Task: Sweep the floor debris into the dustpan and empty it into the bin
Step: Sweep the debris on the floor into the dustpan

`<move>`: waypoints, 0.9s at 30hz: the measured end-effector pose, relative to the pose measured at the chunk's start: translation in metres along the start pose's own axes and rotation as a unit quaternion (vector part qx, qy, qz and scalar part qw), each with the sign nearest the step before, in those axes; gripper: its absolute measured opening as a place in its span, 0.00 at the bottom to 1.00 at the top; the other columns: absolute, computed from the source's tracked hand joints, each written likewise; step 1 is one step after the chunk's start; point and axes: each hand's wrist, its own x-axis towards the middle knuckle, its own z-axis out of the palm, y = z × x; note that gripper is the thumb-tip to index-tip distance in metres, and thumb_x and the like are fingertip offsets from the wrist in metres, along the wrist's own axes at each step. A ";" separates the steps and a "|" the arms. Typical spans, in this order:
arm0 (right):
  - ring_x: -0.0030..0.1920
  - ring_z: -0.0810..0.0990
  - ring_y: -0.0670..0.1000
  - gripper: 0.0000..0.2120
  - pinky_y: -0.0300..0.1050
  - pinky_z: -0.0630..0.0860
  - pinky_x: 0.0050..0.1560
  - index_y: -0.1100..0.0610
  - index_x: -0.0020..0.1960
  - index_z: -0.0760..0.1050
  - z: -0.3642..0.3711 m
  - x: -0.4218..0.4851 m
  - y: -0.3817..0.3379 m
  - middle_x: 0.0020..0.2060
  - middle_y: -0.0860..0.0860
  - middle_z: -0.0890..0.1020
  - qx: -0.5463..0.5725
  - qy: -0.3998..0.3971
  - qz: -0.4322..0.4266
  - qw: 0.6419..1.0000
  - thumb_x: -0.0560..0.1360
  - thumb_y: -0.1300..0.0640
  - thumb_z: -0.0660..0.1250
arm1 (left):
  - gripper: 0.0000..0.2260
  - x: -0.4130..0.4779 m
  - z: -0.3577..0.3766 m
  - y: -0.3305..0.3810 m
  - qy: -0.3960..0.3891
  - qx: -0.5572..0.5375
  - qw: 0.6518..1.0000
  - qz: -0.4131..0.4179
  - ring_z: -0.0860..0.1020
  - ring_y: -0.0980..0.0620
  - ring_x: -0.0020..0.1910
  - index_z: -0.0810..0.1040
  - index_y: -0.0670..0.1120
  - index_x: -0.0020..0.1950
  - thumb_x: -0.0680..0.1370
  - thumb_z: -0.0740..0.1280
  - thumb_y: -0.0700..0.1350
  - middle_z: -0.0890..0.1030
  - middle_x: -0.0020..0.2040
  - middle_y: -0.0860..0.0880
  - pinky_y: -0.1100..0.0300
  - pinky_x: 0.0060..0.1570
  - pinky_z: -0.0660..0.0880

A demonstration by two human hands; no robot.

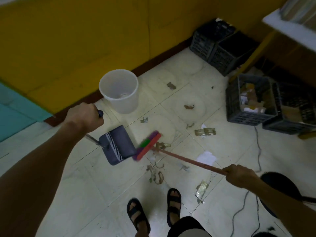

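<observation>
By the wall, near-empty white bin (pixel 119 93)

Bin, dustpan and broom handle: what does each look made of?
Bin: likely thin plastic; white, translucent, smooth walls.
Dustpan: likely moulded plastic; matt grey-purple, with a moulded comb strip, on what looks like a metal pole.
Broom handle: reddish, slim, straight; painted wood or coated metal, cannot tell.

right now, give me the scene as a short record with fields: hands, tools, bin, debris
left hand: shut on the long handle of the grey plastic dustpan
right hand: shut on the red stick of the multicoloured broom
broom head: at the dustpan's mouth
bin: white plastic bucket, upright by the yellow wall
debris: paper scraps and wrappers scattered on the pale tiled floor
</observation>
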 end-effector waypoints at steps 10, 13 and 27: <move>0.42 0.83 0.49 0.13 0.39 0.77 0.39 0.56 0.54 0.77 0.044 -0.027 -0.078 0.45 0.51 0.84 0.286 0.033 0.164 0.943 0.77 0.49 0.61 | 0.15 0.049 -0.027 0.009 0.030 -0.095 0.994 0.050 0.73 0.47 0.29 0.74 0.42 0.36 0.78 0.60 0.49 0.72 0.29 0.45 0.60 0.32 0.70; 0.36 0.83 0.47 0.12 0.41 0.81 0.40 0.55 0.50 0.78 0.037 -0.007 -0.090 0.39 0.49 0.83 0.362 0.039 0.206 0.908 0.75 0.49 0.61 | 0.15 0.072 -0.034 0.033 0.036 -0.100 0.993 0.046 0.74 0.45 0.33 0.74 0.42 0.36 0.78 0.60 0.49 0.72 0.29 0.45 0.58 0.35 0.73; 0.41 0.83 0.52 0.15 0.45 0.81 0.43 0.56 0.56 0.79 -0.131 0.145 -0.055 0.43 0.52 0.83 0.491 0.111 0.192 0.842 0.74 0.52 0.62 | 0.09 0.225 -0.075 0.199 -0.014 -0.034 0.995 0.093 0.79 0.45 0.38 0.73 0.44 0.39 0.77 0.61 0.46 0.79 0.38 0.43 0.53 0.37 0.77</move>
